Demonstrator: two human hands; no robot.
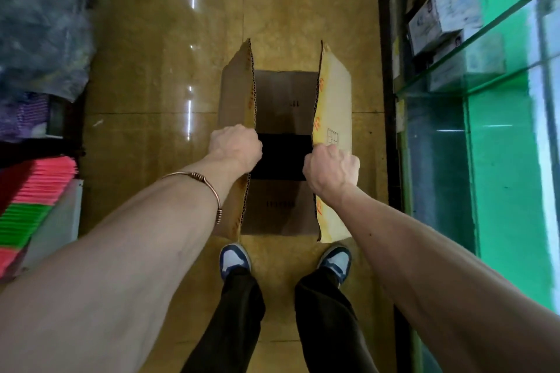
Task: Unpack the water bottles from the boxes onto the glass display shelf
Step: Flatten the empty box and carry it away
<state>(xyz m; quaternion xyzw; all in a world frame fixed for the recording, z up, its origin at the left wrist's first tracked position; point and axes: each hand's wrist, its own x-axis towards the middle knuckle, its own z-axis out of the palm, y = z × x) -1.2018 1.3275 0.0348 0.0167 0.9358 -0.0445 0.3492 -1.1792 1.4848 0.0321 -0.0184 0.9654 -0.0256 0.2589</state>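
A cardboard box (285, 94) stands on the floor in front of my feet, its two long top flaps raised. My left hand (236, 144) grips the edge of the left flap (238, 85). My right hand (331, 168) grips the edge of the right flap (333, 85), which has orange print. Between the flaps I see the inner short flaps and a dark gap; no bottles show. The glass display shelf (485, 36) runs along the right side.
Small white boxes (445, 15) sit on the glass shelves at upper right. At left are a grey plastic bag (42, 18) and stacks of pink and green packets (33, 200). My blue-white shoes (235, 260) stand just behind the box on the tan tiled floor.
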